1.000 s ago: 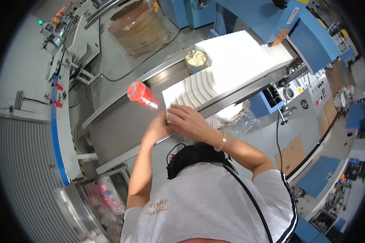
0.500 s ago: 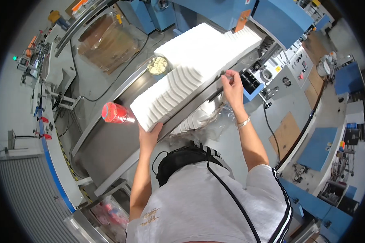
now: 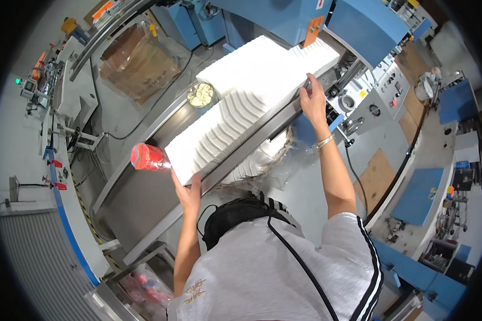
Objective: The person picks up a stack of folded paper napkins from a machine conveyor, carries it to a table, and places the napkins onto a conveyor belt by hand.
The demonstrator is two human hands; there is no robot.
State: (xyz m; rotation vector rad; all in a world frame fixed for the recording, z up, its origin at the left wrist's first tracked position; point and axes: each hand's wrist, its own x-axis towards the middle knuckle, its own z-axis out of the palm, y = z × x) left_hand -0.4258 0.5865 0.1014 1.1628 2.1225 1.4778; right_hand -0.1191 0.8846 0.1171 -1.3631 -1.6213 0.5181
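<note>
Where the steel table crosses the room, a red canister occupies its far edge; left hand, thumb spread, against the white stack; blue machine beyond; right hand, half-open beside the stack, contact unclear.

metal table; white layered stack; red canister near its end; tub of pale pieces

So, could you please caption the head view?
Left hand at one end of the white stack, right hand along its side.
</note>
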